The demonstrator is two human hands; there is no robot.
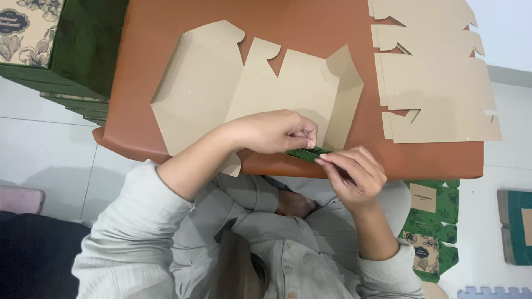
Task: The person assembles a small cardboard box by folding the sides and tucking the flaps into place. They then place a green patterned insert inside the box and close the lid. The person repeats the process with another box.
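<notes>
A flat die-cut cardboard box blank [249, 88], plain brown side up, lies on a small orange-brown table [310, 22]. Its near flap [308, 153] is folded over at the table's front edge, showing its green printed side. My left hand [274, 132] presses down on the blank and pinches this flap with fingertips. My right hand [352, 171] grips the same green flap from the right, fingers curled around it.
A stack of unfolded brown blanks [438, 77] sits at the table's right. Assembled green floral boxes [50, 44] stand at the upper left. More green printed blanks [435, 221] lie on the white floor at the right, beside a teal piece [518, 227].
</notes>
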